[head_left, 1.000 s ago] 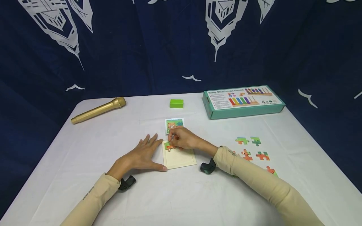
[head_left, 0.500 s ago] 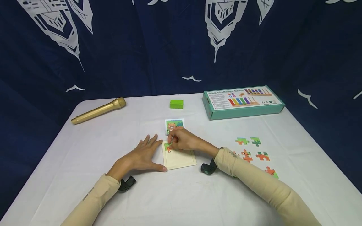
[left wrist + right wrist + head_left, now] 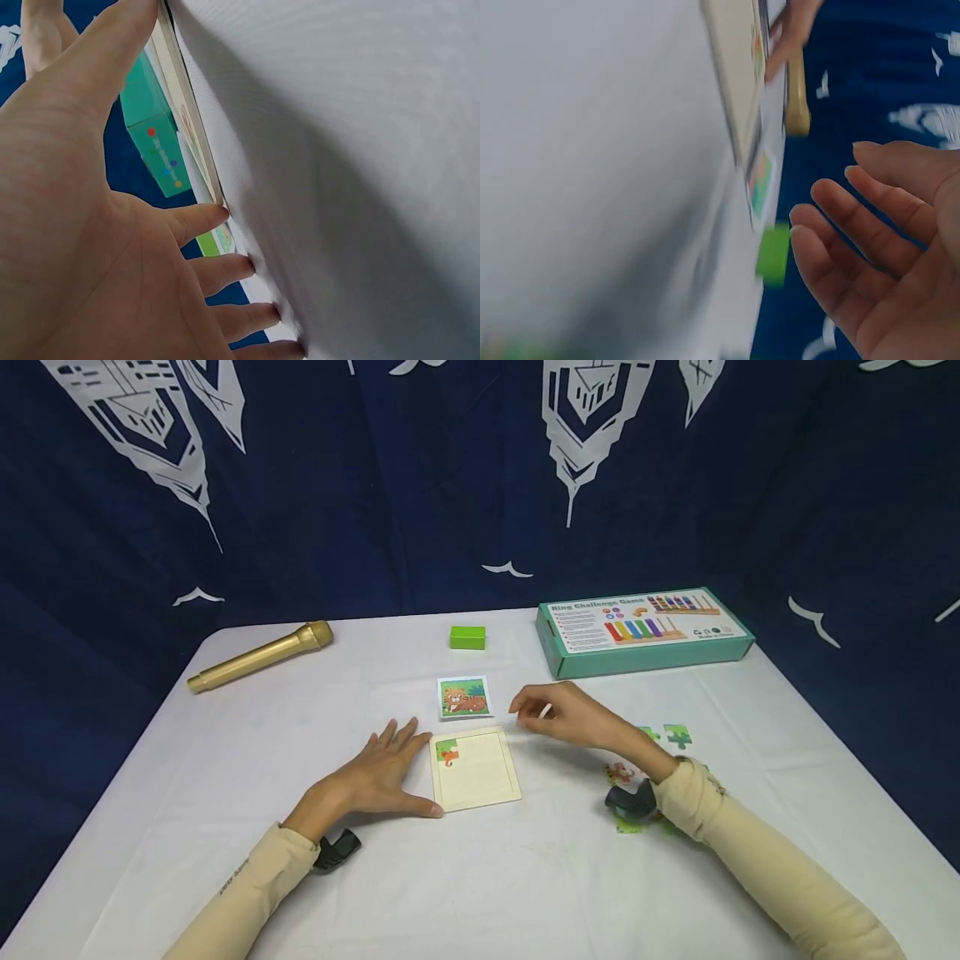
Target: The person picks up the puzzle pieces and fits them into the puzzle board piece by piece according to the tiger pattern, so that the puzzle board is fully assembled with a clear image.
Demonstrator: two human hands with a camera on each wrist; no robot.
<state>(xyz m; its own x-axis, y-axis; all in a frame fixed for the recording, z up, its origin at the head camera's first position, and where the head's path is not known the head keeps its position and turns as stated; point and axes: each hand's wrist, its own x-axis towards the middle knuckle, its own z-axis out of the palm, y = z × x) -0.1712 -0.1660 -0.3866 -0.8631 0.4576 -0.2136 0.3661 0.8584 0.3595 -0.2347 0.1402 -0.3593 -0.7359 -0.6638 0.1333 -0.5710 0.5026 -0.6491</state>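
A square wooden puzzle tray [image 3: 480,783] lies on the white table, with one green and orange jigsaw piece [image 3: 447,752] in its far left corner. My left hand [image 3: 371,777] spreads its fingers flat at the tray's left side, thumb and index fingertip touching its edge; the left wrist view shows that edge [image 3: 191,120] close up. My right hand [image 3: 572,717] hovers right of the tray, fingers loosely bent, and the right wrist view shows nothing between its fingers [image 3: 859,214]. Behind the tray lies a tiger picture card [image 3: 464,697].
Several loose jigsaw pieces [image 3: 678,736] lie at the right, partly hidden by my right forearm. A teal game box [image 3: 648,622] stands at the back right, a green block [image 3: 468,637] at the back middle, and a gold microphone-shaped object [image 3: 260,657] at the back left.
My right hand has let go of the jigsaw piece in the tray's corner and moved right, uncovering the tray and the card. The left hand has stayed in place.
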